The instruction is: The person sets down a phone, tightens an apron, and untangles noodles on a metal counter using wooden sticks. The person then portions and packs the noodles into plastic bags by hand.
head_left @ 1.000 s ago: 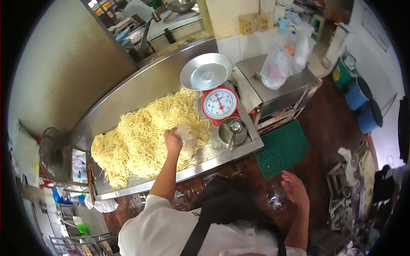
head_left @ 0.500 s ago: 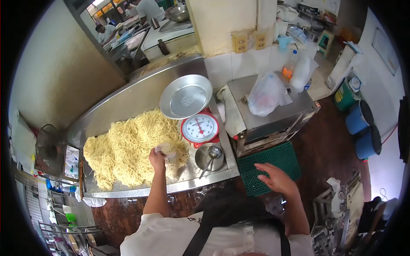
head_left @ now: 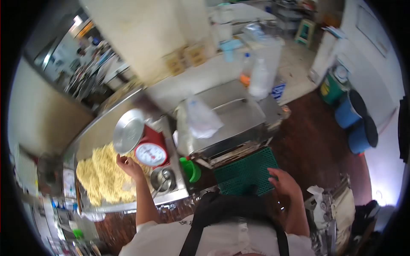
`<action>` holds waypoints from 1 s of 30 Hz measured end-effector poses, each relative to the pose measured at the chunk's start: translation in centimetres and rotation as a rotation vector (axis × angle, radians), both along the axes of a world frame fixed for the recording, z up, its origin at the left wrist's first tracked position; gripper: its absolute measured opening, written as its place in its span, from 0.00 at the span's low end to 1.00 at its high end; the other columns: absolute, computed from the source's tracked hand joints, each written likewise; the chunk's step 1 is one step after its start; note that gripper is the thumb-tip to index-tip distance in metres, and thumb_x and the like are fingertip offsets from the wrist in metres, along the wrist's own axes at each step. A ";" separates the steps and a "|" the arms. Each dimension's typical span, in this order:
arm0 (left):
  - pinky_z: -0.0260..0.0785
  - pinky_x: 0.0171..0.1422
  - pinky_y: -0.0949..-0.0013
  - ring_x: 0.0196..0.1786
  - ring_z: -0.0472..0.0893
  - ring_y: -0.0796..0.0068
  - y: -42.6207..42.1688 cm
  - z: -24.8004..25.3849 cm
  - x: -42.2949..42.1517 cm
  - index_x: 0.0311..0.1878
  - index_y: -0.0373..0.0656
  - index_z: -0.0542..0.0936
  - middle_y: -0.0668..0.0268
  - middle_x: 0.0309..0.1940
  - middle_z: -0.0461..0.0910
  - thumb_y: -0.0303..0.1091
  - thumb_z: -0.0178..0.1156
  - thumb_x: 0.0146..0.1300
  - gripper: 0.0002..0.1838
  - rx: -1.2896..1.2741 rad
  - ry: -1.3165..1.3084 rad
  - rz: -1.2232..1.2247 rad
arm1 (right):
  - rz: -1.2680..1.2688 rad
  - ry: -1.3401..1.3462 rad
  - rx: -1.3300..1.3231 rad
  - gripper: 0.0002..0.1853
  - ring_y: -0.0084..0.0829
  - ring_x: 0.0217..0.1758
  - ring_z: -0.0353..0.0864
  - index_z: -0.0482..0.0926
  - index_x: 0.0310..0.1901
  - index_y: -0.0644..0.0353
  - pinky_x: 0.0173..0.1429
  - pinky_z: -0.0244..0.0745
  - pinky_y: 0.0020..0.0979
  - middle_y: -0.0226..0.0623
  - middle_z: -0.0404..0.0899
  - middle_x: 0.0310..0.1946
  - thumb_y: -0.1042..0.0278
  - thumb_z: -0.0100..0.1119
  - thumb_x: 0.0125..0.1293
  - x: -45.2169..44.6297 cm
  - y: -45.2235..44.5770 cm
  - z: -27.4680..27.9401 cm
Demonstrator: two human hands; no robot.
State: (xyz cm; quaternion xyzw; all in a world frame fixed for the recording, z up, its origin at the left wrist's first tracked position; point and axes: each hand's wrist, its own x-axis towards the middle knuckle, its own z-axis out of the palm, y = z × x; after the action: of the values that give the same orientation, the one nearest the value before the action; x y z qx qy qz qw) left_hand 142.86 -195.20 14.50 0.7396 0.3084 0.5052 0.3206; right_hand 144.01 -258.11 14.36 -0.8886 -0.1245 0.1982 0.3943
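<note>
My left hand [head_left: 131, 167] is above the noodles, just below the rim of a round metal pan [head_left: 129, 131]. Its fingers look loosely bent and apart; blur hides whether they touch the rim. A large heap of yellow noodles [head_left: 100, 175] covers the steel counter. The pan is on a red dial scale [head_left: 151, 154]. By the scale stands a metal bowl [head_left: 164, 176] with a ladle [head_left: 160, 185] in it. A small whitish piece [head_left: 128, 186] lies on the noodles. My right hand [head_left: 285, 183] hangs in the air near the green mat, fingers apart, holding nothing.
A steel cabinet [head_left: 230, 112] to the right of the counter bears a plastic bag [head_left: 202, 118] and bottles. A green container [head_left: 190, 170] stands between counter and cabinet. On the floor are a green perforated mat [head_left: 245, 173] and blue bins [head_left: 363, 135].
The view has swung to the right and is blurred. My left hand has let go of the whitish piece and moved up toward the pan. My right hand stays out at the side.
</note>
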 end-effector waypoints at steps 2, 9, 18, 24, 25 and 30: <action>0.67 0.55 0.68 0.48 0.71 0.72 -6.2 3.7 3.3 0.69 0.37 0.66 0.62 0.46 0.70 0.20 0.54 0.67 0.26 0.002 -0.169 -0.221 | 0.106 -0.073 0.027 0.24 0.48 0.61 0.79 0.74 0.66 0.57 0.65 0.74 0.42 0.47 0.80 0.58 0.63 0.62 0.70 3.6 -2.6 1.1; 0.66 0.48 0.74 0.44 0.72 0.76 -22.9 9.3 9.8 0.69 0.37 0.64 0.63 0.46 0.73 0.27 0.62 0.67 0.29 0.047 -0.328 -0.741 | 0.296 -0.123 0.026 0.25 0.51 0.64 0.76 0.72 0.67 0.58 0.67 0.71 0.45 0.50 0.78 0.59 0.62 0.60 0.71 12.7 -2.4 3.0; 0.72 0.44 0.74 0.38 0.75 0.81 -39.3 2.5 21.2 0.71 0.42 0.65 0.70 0.38 0.73 0.21 0.61 0.66 0.30 -0.408 0.272 -1.375 | 0.230 -0.049 -0.004 0.26 0.49 0.65 0.75 0.72 0.67 0.60 0.68 0.71 0.43 0.48 0.77 0.61 0.61 0.61 0.71 17.6 -10.3 1.0; 0.74 0.45 0.68 0.36 0.79 0.76 -48.3 3.1 23.4 0.73 0.44 0.64 0.66 0.35 0.77 0.28 0.62 0.68 0.32 -0.205 0.643 -1.465 | 0.008 0.099 0.097 0.25 0.40 0.59 0.82 0.75 0.66 0.58 0.62 0.77 0.37 0.46 0.81 0.57 0.67 0.65 0.69 20.1 -18.6 -4.7; 0.74 0.45 0.68 0.36 0.79 0.75 -49.6 3.1 23.4 0.73 0.44 0.64 0.66 0.35 0.77 0.28 0.62 0.67 0.32 -0.185 0.618 -1.432 | 0.000 0.154 0.107 0.25 0.41 0.60 0.82 0.74 0.66 0.57 0.62 0.77 0.38 0.47 0.81 0.57 0.66 0.65 0.68 21.2 -19.9 -5.7; 0.74 0.44 0.66 0.35 0.79 0.70 -53.8 5.0 21.5 0.72 0.45 0.66 0.64 0.34 0.78 0.27 0.63 0.66 0.32 -0.299 0.519 -1.242 | 0.344 0.244 0.010 0.26 0.40 0.58 0.83 0.74 0.66 0.59 0.61 0.78 0.38 0.47 0.82 0.56 0.65 0.66 0.68 26.6 -21.1 -4.1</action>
State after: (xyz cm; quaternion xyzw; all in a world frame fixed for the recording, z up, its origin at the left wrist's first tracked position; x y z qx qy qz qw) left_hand 164.40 -248.98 19.54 0.8240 -0.0395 -0.0137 0.5651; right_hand 170.66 -279.21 10.30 -0.8216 -0.2267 0.3683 0.3715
